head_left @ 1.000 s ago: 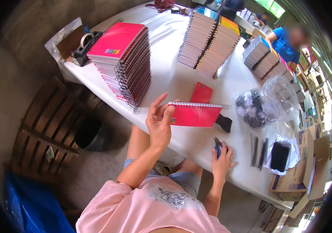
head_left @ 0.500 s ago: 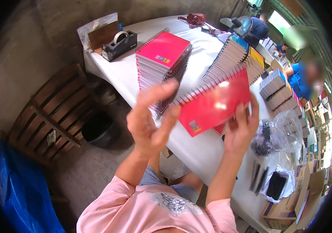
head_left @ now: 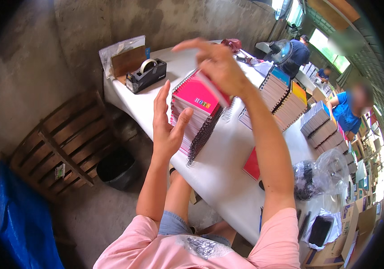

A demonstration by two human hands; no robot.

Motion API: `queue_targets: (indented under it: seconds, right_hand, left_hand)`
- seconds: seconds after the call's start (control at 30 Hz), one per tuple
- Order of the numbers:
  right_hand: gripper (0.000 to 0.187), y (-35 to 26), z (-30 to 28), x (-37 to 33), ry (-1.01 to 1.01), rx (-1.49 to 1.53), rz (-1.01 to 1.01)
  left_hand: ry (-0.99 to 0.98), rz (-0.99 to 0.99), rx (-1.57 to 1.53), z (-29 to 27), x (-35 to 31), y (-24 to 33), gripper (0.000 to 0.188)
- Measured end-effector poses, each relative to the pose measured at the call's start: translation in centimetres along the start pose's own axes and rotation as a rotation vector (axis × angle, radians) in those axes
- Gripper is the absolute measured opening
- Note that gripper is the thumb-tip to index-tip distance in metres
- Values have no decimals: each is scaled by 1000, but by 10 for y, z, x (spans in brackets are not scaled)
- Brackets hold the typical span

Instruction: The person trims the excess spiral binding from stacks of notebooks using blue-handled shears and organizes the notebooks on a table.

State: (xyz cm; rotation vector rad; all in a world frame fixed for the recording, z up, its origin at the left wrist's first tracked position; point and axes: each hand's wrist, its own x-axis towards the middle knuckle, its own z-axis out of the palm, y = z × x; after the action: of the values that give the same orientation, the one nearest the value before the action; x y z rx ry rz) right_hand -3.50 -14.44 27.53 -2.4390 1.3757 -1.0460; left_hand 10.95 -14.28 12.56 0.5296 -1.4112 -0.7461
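Note:
A tall stack of red-covered spiral notebooks point(head_left: 192, 96) stands on the white-covered table, its wire coils bunched along the right side. Over the top of this stack is my right hand point(head_left: 221, 67), blurred by motion. It grips a tilted red spiral notebook point(head_left: 216, 89), partly hidden under the palm, with the index finger stretched out to the left. My left hand point(head_left: 167, 127) is open, fingers up and thumb apart, at the near left side of the stack. Another red notebook point(head_left: 251, 165) lies flat by my right forearm, which partly covers it.
A tape dispenser point(head_left: 146, 75) stands at the table's far left. More notebook stacks point(head_left: 270, 96) rise to the right, near a clear plastic bag point(head_left: 331, 168) and black coils point(head_left: 321, 228). A cardboard box point(head_left: 326, 258) sits lower right. People work farther off; a black bin point(head_left: 116, 170) is on the floor.
My right hand has carried the red notebook from in front of me up and left to the stack top. The left hand has let go and stands beside the stack.

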Motion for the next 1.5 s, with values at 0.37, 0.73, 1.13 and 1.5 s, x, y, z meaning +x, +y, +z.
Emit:
queue_targets:
  seconds: [0.37, 0.73, 1.13, 1.5]
  right_hand:
    - [57, 92, 8, -62, 434, 94, 275]
    - [55, 73, 16, -125, 647, -145, 417]
    - [92, 109, 43, -337, 284, -312, 1474]
    - [88, 112, 27, -333, 769, -502, 1061]
  left_hand:
    - [-36, 15, -194, 11, 9, -4, 52]
    - [35, -70, -335, 4, 16, 7, 54]
    - [181, 624, -152, 40, -56, 71, 49]
    - [-394, 380, -68, 70, -113, 77, 44]
